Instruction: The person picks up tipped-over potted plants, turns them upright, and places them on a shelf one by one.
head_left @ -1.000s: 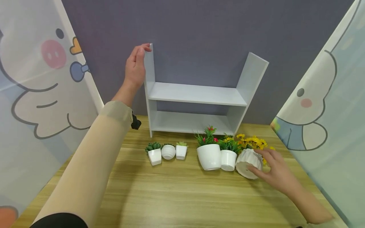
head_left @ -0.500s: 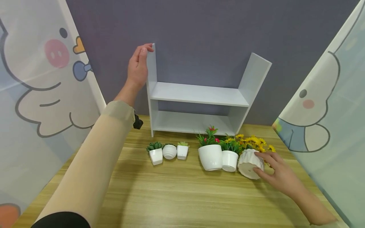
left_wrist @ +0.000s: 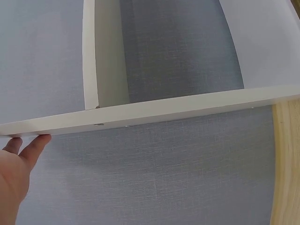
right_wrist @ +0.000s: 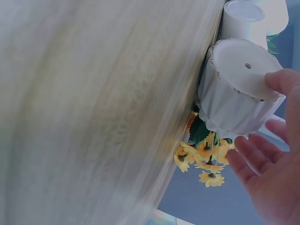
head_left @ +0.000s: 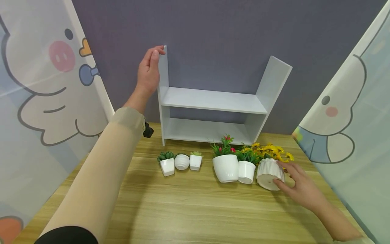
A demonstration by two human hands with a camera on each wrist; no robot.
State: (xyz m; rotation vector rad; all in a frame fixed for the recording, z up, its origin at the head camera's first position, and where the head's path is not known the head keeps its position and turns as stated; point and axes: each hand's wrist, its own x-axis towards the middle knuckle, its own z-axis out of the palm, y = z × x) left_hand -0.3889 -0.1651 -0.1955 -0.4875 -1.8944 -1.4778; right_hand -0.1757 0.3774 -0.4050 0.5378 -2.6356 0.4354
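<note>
Head view: right hand (head_left: 300, 189) fingers clasp the ribbed pot (head_left: 269, 171) (tipped over); left hand (head_left: 148, 73) fingers steady the shelf (head_left: 213, 100).

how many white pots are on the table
6: three small ones left of centre, a round one, a cylinder, and a ribbed one tipped under the right hand.
</note>
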